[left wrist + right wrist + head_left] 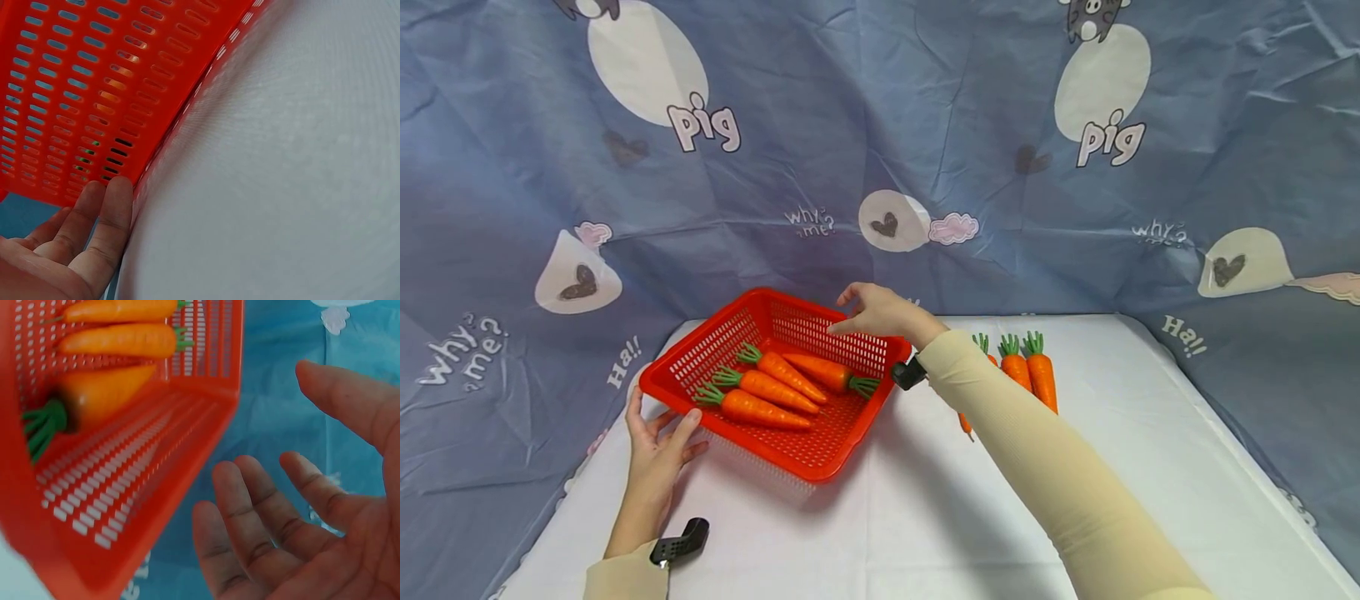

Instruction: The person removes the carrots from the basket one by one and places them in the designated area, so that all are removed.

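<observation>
A red perforated plastic basket (820,462) sits at an angle on the white table, with several orange carrots (763,410) with green tops lying in it. At the basket's left corner is my left hand (655,454); its thumb is by the rim, and in the left wrist view its fingertips (117,194) touch the slotted outer wall. My right hand (883,312) hovers by the far right rim with fingers spread. In the right wrist view it holds nothing and appears apart from the basket (181,481).
Three more carrots (1042,379) lie on the white tablecloth (1120,450) to the right, partly behind my right sleeve (1037,467). A blue printed cloth (820,108) hangs behind the table and along its sides.
</observation>
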Tool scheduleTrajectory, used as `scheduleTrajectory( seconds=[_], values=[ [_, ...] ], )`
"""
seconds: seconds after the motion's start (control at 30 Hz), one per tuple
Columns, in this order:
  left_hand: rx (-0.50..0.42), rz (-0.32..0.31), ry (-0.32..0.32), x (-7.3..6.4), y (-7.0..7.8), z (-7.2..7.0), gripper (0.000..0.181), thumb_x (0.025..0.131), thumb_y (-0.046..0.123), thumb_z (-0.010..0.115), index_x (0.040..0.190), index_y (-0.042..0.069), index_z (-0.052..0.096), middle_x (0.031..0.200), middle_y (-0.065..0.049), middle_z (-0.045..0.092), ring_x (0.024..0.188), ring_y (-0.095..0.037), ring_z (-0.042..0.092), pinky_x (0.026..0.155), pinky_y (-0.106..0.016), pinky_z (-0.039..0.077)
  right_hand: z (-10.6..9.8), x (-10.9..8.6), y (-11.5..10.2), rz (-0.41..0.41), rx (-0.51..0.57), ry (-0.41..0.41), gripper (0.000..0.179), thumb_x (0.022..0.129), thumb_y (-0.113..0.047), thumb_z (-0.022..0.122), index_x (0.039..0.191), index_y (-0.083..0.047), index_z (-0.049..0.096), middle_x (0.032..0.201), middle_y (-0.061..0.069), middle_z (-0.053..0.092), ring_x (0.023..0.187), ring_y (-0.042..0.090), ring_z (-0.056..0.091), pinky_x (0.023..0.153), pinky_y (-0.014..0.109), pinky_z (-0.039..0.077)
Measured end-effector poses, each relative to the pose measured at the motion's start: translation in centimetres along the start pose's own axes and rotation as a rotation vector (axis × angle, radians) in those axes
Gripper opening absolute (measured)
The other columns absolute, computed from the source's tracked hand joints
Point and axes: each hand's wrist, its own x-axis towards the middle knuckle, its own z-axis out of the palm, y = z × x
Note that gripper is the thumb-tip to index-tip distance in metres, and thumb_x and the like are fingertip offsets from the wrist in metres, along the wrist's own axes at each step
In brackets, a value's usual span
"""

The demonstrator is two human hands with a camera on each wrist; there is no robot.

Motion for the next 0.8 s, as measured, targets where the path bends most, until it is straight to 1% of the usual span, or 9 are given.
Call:
scheduleTrajectory(
  seconds=[0.17, 0.33, 0.5, 0.67, 0.8],
  values=[
    [-0.005, 0.019, -0.010, 0.0, 0.1, 0.0, 0.103, 0.105, 0.026, 0.070, 0.166, 0.052, -0.008, 0.146, 0.001, 0.039, 0.099, 0.007, 0.068, 0.076, -0.022, 0.065, 1.5, 0.7, -1.1, -0.033, 0.016, -0.026, 0.052, 0.095, -0.034, 0.082, 0.136, -0.007, 0.062, 0.129, 0.013, 0.070, 0.117, 0.026, 0.065, 0.107, 0.041, 0.054],
    [0.003, 0.005, -0.009, 0.0, 0.1, 0.0, 0.103, 0.105, 0.028, 0.071, 0.166, 0.053, -0.008, 0.149, -0.001, 0.038, 0.099, 0.007, 0.067, 0.076, -0.021, 0.065, 2.8, 1.4, -2.0, -0.050, 0.001, -0.057, 0.047, 0.095, -0.032, 0.082, 0.132, -0.010, 0.063, 0.125, 0.010, 0.071, 0.115, 0.024, 0.066, 0.106, 0.039, 0.055],
    [0.008, -0.002, -0.010, 0.0, 0.2, 0.0, 0.102, 0.105, 0.029, 0.071, 0.165, 0.055, -0.008, 0.151, -0.002, 0.037, 0.098, 0.005, 0.068, 0.077, -0.022, 0.065, 3.8, 2.3, -2.8, -0.053, -0.023, -0.076, 0.047, 0.094, -0.030, 0.084, 0.132, -0.009, 0.064, 0.124, 0.010, 0.072, 0.112, 0.022, 0.066, 0.105, 0.035, 0.054],
    [0.009, 0.001, -0.001, 0.0, 0.1, 0.0, 0.102, 0.105, 0.029, 0.071, 0.165, 0.055, -0.007, 0.155, -0.006, 0.036, 0.099, 0.006, 0.068, 0.077, -0.021, 0.065, 4.9, 2.9, -3.4, -0.044, -0.019, -0.113, 0.046, 0.094, -0.029, 0.084, 0.132, -0.010, 0.065, 0.124, 0.009, 0.070, 0.109, 0.021, 0.064, 0.098, 0.031, 0.053],
    [0.013, 0.003, -0.003, 0.1, 0.0, 0.0, 0.102, 0.105, 0.029, 0.071, 0.166, 0.055, -0.008, 0.161, -0.011, 0.032, 0.100, 0.007, 0.067, 0.077, -0.021, 0.065, 6.0, 3.2, -3.9, -0.052, -0.007, -0.146, 0.046, 0.094, -0.027, 0.084, 0.132, -0.009, 0.066, 0.120, 0.006, 0.069, 0.105, 0.019, 0.061, 0.092, 0.028, 0.052]
  ],
)
